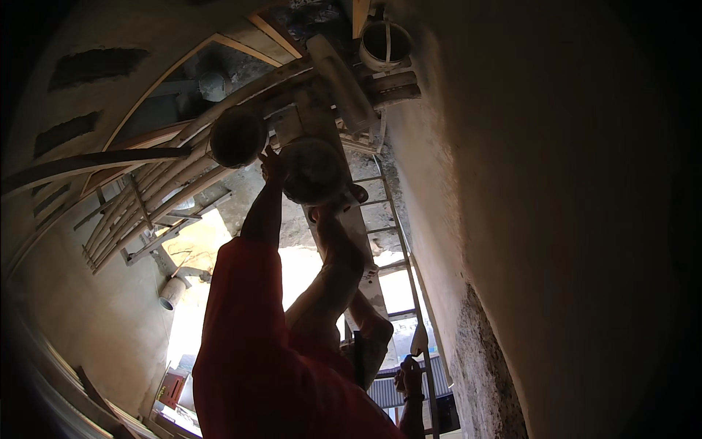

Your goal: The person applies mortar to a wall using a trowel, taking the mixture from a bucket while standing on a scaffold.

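Observation:
My left hand [272, 167] is stretched forward between a dark round bucket [238, 137] and a wide round pan [314, 170]. Its fingers are at the pan's near-left rim; in the dim light I cannot tell whether they grip it. The pan rests on a plank [356, 225], just ahead of my bare foot [325, 212]. Low on the right, beside the ladder, my right hand [409, 380] is closed around the handle of a trowel [419, 341], whose pointed blade is up. My left arm is in a red sleeve [245, 307].
I am high up on poles [172, 172] and planks. A ladder [391, 212] runs along the plastered wall [439, 183] at right. A bucket with a handle [385, 45] stands at the far end by a thick board [341, 84]. Bright ground shows far below.

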`<state>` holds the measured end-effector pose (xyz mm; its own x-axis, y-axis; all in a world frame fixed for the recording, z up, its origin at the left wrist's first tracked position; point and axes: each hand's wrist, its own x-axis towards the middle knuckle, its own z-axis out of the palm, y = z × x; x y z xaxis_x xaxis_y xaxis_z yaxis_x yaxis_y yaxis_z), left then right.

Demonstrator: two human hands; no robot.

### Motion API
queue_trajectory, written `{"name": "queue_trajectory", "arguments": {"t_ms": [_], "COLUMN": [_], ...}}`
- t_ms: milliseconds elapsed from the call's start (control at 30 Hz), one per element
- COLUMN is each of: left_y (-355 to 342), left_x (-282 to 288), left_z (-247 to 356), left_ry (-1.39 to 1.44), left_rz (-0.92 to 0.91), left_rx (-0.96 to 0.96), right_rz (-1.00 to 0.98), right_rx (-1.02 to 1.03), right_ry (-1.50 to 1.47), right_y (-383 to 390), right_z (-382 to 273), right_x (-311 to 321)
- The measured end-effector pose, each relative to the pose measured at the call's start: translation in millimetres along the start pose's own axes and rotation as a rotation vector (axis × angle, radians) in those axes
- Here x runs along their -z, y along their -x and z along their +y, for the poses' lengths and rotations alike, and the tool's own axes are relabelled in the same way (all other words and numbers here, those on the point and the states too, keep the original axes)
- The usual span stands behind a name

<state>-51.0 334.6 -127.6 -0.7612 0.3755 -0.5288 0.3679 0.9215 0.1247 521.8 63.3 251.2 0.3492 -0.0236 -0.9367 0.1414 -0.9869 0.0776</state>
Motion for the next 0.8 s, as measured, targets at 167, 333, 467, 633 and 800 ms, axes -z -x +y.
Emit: {"name": "queue_trajectory", "arguments": {"t_ms": [167,333,467,633,800], "left_y": [-43,21,30,20,104], "left_x": [-4,-16,-44,-45,0], "left_z": [11,24,-33,-10,49], "left_ry": [-0.051,-0.360,0.441,0.307,-0.027], "left_rz": [0.075,-0.299,-0.126,-0.682,-0.763], "left_rx": [-0.198,-0.230,-0.720,-0.427,-0.407], "right_rz": [0.006,-0.018,-0.076,-0.153,-0.040], "right_rx": [-0.087,-0.144,0.016,0.097,0.014], "right_ry": [-0.017,-0.117,-0.066,-0.247,-0.464], "right_y": [-13,7,-10,48,82], "right_z": [39,37,32,-24,35], "right_x": [-4,-20,-38,-21,-4]}}
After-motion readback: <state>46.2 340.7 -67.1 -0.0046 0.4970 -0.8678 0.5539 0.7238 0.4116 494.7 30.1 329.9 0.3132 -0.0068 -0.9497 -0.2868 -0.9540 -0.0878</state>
